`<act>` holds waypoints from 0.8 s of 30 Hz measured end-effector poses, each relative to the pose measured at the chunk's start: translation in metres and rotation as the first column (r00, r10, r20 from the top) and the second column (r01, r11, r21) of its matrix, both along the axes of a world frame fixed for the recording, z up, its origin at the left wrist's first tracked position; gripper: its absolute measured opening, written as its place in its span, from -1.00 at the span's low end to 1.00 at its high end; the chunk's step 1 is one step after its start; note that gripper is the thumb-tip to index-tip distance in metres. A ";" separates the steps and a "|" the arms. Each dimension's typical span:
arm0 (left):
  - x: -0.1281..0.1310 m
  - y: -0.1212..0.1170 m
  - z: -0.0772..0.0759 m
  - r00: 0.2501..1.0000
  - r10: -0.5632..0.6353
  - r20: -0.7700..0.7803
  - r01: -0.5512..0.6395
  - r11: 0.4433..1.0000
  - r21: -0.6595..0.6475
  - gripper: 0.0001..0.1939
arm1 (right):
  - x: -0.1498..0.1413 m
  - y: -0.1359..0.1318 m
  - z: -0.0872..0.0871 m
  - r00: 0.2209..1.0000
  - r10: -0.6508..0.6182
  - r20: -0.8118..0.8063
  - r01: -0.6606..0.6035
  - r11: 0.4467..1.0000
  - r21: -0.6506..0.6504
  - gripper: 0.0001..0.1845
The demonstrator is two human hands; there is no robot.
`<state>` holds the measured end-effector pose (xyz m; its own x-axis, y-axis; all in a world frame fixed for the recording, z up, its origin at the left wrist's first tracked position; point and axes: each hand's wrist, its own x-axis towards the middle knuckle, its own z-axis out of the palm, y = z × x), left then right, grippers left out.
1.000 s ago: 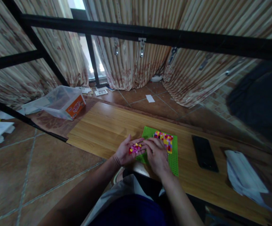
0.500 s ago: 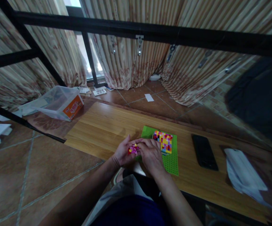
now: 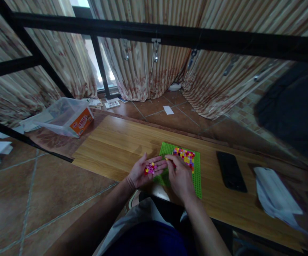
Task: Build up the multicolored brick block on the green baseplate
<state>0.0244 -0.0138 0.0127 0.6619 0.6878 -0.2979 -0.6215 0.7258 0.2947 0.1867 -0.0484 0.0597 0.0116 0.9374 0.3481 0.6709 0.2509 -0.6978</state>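
My left hand (image 3: 143,170) lies palm up over the near edge of the wooden table (image 3: 122,142), cupping a heap of small coloured bricks (image 3: 150,168), pink, red and yellow. My right hand (image 3: 179,176) is beside it, fingers pinched on one small brick above the green baseplate (image 3: 196,177). On the far part of the baseplate sits a flat patch of mixed red, yellow and pink bricks (image 3: 185,156). My right hand covers the baseplate's near left part.
A black phone (image 3: 230,171) lies on the table right of the baseplate, with a white crumpled sheet (image 3: 275,199) further right. A clear plastic box (image 3: 65,116) with an orange label sits on the floor at the left. A black metal frame (image 3: 154,33) crosses overhead; curtains hang behind.
My right hand has drawn back from the heap in my left palm, pinching one brick, and shifted right towards the baseplate. My left fingers have opened out a little.
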 end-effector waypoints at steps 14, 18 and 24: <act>0.000 -0.002 0.003 0.999 0.014 -0.037 -0.014 1.000 0.013 -0.34 | 0.062 0.015 -0.005 0.961 -0.262 0.086 0.260 0.965 0.027 -0.65; 0.000 -0.001 0.002 0.999 0.014 -0.053 -0.014 1.000 0.001 -0.34 | 0.059 0.021 -0.007 0.949 -0.217 0.230 0.212 0.976 0.045 -0.64; 0.000 -0.001 -0.002 1.000 0.007 -0.025 -0.007 1.000 0.022 -0.33 | 0.061 0.027 -0.011 0.909 -0.247 0.336 0.220 0.969 0.115 -0.65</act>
